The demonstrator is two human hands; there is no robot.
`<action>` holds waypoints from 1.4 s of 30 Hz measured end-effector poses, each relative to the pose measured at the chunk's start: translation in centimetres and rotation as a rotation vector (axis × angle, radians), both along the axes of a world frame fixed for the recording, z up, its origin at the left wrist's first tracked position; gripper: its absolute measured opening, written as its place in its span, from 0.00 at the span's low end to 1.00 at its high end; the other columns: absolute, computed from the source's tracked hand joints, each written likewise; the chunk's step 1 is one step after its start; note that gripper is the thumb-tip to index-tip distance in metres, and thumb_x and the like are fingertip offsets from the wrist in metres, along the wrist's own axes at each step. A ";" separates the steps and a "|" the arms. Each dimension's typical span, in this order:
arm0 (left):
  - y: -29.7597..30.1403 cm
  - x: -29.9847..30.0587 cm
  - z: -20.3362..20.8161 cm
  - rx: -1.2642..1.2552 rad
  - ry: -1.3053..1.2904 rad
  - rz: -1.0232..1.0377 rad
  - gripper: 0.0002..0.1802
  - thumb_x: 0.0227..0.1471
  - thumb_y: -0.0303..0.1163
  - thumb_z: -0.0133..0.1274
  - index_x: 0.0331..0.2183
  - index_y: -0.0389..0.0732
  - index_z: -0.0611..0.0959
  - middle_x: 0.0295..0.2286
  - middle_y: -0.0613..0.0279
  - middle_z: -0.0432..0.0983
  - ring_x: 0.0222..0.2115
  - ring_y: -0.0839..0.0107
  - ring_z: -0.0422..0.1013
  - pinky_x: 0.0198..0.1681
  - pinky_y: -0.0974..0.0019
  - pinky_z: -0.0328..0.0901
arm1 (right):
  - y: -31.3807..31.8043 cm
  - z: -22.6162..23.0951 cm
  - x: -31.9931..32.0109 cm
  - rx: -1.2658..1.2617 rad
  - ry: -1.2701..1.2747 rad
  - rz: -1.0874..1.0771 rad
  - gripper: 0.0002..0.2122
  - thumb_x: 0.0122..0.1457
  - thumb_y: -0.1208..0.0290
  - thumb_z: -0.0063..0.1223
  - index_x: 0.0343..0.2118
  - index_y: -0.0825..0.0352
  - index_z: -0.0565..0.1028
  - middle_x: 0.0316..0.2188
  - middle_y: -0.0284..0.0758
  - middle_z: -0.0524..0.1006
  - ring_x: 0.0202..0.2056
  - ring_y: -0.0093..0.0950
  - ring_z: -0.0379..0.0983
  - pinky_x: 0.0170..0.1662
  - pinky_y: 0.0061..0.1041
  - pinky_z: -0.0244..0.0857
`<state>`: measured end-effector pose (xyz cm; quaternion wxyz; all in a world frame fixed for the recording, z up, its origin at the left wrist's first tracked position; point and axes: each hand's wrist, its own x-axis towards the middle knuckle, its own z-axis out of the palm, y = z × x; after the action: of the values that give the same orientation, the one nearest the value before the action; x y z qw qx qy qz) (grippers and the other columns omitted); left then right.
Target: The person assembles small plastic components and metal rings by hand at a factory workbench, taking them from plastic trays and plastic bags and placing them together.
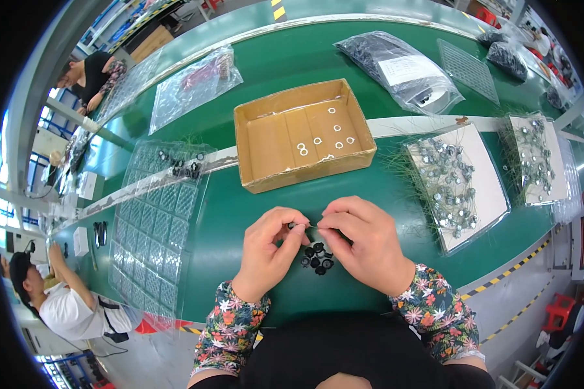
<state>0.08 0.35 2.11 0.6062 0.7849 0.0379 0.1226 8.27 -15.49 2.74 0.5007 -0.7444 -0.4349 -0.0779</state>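
Note:
Over the near part of the green table, my left hand [270,249] and my right hand [365,241] meet fingertip to fingertip. The left thumb and index finger pinch a small dark part, mostly hidden by the fingers. My right thumb and fingertips are closed on a thin pale wire [314,227] that spans the narrow gap between the hands. Just below the fingers lies a small pile of black round plastic parts [317,258]. Beyond my hands stands a shallow brown cardboard box [259,178] with several white rings [317,141] scattered inside.
To the left lies a clear compartment tray [150,227] with black parts [187,170] at its far end. White foam boards [486,217] on the right carry wired metal parts [449,175]. Plastic bags [402,68] lie behind. Two co-workers [68,301] are at the left.

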 end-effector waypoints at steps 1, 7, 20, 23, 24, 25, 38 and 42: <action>0.0 0.1 0.0 -0.001 -0.001 0.004 0.05 0.50 0.18 0.47 0.33 0.32 0.75 0.29 0.60 0.71 0.25 0.76 0.72 0.27 0.76 0.67 | 0.0 0.0 0.1 -0.001 -0.001 0.004 0.05 0.44 0.80 0.56 0.26 0.66 0.73 0.27 0.35 0.71 0.28 0.34 0.71 0.29 0.29 0.66; 0.6 -0.4 -0.1 0.212 -0.072 0.056 0.03 0.49 0.20 0.48 0.31 0.36 0.73 0.26 0.58 0.68 0.22 0.70 0.68 0.24 0.72 0.64 | 0.3 0.7 0.0 -0.011 -0.044 0.001 0.06 0.43 0.81 0.57 0.25 0.67 0.73 0.30 0.37 0.73 0.31 0.36 0.72 0.33 0.29 0.67; 1.3 -1.5 1.5 0.352 -0.213 0.143 0.03 0.49 0.21 0.48 0.30 0.36 0.72 0.26 0.59 0.67 0.21 0.71 0.64 0.24 0.71 0.61 | -0.7 1.2 -0.6 -0.073 -0.052 -0.036 0.06 0.43 0.84 0.57 0.24 0.70 0.73 0.34 0.39 0.73 0.32 0.33 0.72 0.35 0.27 0.67; 2.1 -1.8 1.8 0.410 -0.177 0.181 0.02 0.51 0.22 0.47 0.30 0.36 0.72 0.27 0.60 0.67 0.23 0.73 0.66 0.25 0.72 0.62 | -0.7 1.1 -0.2 -0.064 -0.046 -0.039 0.05 0.43 0.84 0.56 0.25 0.70 0.73 0.34 0.40 0.73 0.32 0.33 0.72 0.36 0.27 0.68; 2.5 -2.0 1.7 0.328 -0.143 0.202 0.02 0.50 0.22 0.47 0.30 0.36 0.72 0.26 0.57 0.67 0.24 0.67 0.67 0.27 0.69 0.63 | -0.7 1.0 -0.2 -0.055 -0.038 -0.043 0.05 0.44 0.85 0.56 0.25 0.70 0.73 0.34 0.40 0.73 0.32 0.33 0.72 0.36 0.27 0.68; 2.8 -2.2 1.6 0.246 -0.109 0.223 0.02 0.49 0.22 0.47 0.29 0.36 0.71 0.25 0.55 0.67 0.26 0.62 0.68 0.28 0.66 0.64 | -0.7 1.0 -0.2 -0.045 -0.029 -0.047 0.05 0.44 0.85 0.56 0.25 0.70 0.73 0.35 0.40 0.73 0.33 0.33 0.72 0.36 0.27 0.68; 19.3 -5.5 5.3 -0.167 -0.029 0.630 0.07 0.48 0.24 0.55 0.33 0.38 0.80 0.29 0.70 0.75 0.30 0.83 0.68 0.34 0.78 0.61 | -0.5 0.4 -0.3 -0.058 -0.027 -0.005 0.06 0.44 0.84 0.56 0.26 0.69 0.73 0.33 0.40 0.73 0.33 0.35 0.72 0.36 0.28 0.67; 25.9 -3.7 4.1 -0.243 -0.086 0.751 0.10 0.47 0.26 0.56 0.35 0.38 0.78 0.28 0.69 0.75 0.27 0.81 0.68 0.29 0.77 0.60 | -0.3 0.3 -0.6 -0.095 -0.032 -0.009 0.06 0.43 0.84 0.56 0.26 0.70 0.73 0.32 0.41 0.73 0.33 0.35 0.72 0.36 0.28 0.67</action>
<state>-3.64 26.24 6.22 0.6087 0.6332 0.3111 0.3630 7.66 -15.75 3.05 0.4577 -0.7677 -0.4428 -0.0712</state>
